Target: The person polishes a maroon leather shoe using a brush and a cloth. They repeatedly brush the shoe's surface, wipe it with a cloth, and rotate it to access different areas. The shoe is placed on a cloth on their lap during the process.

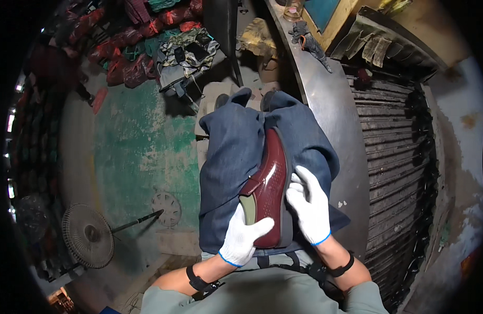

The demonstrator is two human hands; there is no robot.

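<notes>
A shiny dark red loafer (271, 201) with a dark sole and a pale green lining lies on its side across my lap, its toe pointing away from me. My left hand (244, 234), in a white knitted glove, grips it by the heel, thumb on the outer side and fingers hidden inside the opening. Beside the sole is my right hand (309, 205), gloved the same way. Its fingers are bent near the sole's edge; whether something small sits between them I cannot make out.
At my right runs a metal-topped bench (336, 112) with a dark grey tool or bundle (310, 44) on it, next to a ridged dark shutter (391, 152). A standing fan (88, 235) is at left on the green floor (142, 141). Red bags (129, 70) pile up far left, near another person (55, 78).
</notes>
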